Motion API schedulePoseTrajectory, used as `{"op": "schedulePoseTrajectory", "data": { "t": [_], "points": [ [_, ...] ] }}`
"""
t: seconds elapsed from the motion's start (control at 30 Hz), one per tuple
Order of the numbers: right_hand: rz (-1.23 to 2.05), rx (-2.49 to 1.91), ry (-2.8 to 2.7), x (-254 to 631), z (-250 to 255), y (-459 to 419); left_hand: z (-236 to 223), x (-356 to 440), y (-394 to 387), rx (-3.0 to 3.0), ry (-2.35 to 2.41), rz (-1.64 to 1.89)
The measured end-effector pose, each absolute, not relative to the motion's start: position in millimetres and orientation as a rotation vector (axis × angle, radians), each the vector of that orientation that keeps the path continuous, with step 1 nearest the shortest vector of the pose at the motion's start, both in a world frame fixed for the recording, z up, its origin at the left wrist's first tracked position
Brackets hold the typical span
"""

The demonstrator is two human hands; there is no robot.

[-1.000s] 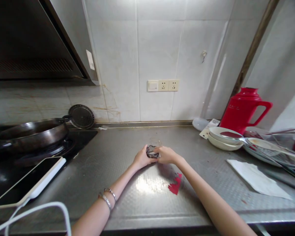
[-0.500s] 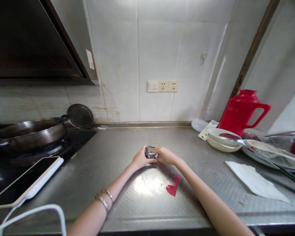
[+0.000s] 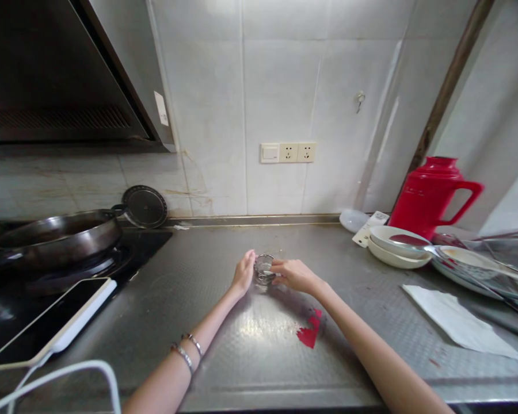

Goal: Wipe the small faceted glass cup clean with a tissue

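Near the middle of the metal counter stands a small round clear or silvery container with a shiny rim. My left hand rests against its left side, fingers stretched out and held upright. From the right, my right hand reaches over the rim with its fingers drawn together. A small pale bit shows at those fingertips, too small to name. A torn red scrap lies on the counter below my right hand.
At left, a pan sits on the black stove, with a phone and white cable in front. On the right are a red thermos, stacked white bowls, a plate with utensils and a white tissue.
My left hand has straightened its fingers, no longer curled around the container, and now lies along its side. More of the container shows. My right hand has stayed at the rim.
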State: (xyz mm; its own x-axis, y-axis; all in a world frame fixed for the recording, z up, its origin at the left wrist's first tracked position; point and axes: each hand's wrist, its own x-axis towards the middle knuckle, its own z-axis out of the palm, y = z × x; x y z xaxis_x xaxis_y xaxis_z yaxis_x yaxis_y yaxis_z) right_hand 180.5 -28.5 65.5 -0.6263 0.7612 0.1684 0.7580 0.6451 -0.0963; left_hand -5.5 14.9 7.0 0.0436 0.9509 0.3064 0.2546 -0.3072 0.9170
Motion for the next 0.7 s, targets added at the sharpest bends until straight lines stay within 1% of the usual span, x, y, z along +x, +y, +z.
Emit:
{"op": "schedulePoseTrajectory", "data": {
  "t": [0.1, 0.17, 0.33, 0.4, 0.53, 0.7],
  "points": [
    [-0.057, -1.157, -2.679, 178, 73, -31, 15, -9, 25, 1.421, 1.155, 1.344],
    [-0.131, -1.084, -2.69, 175, 79, -32, 26, -12, 32, 1.238, 1.096, 1.3],
    [-0.368, -0.913, -2.779, 170, 95, -27, 57, -16, 38, 0.915, 0.769, 0.788],
    [-0.501, -0.822, -2.812, 173, 99, -24, 65, -16, 34, 0.849, 0.647, 0.671],
    [-0.727, -0.695, -2.834, 183, 102, -15, 70, -11, 25, 0.825, 0.602, 0.719],
    [-0.871, -0.541, -2.898, 191, 102, -4, 65, 0, 19, 0.74, 0.682, 0.766]
  ]
}}
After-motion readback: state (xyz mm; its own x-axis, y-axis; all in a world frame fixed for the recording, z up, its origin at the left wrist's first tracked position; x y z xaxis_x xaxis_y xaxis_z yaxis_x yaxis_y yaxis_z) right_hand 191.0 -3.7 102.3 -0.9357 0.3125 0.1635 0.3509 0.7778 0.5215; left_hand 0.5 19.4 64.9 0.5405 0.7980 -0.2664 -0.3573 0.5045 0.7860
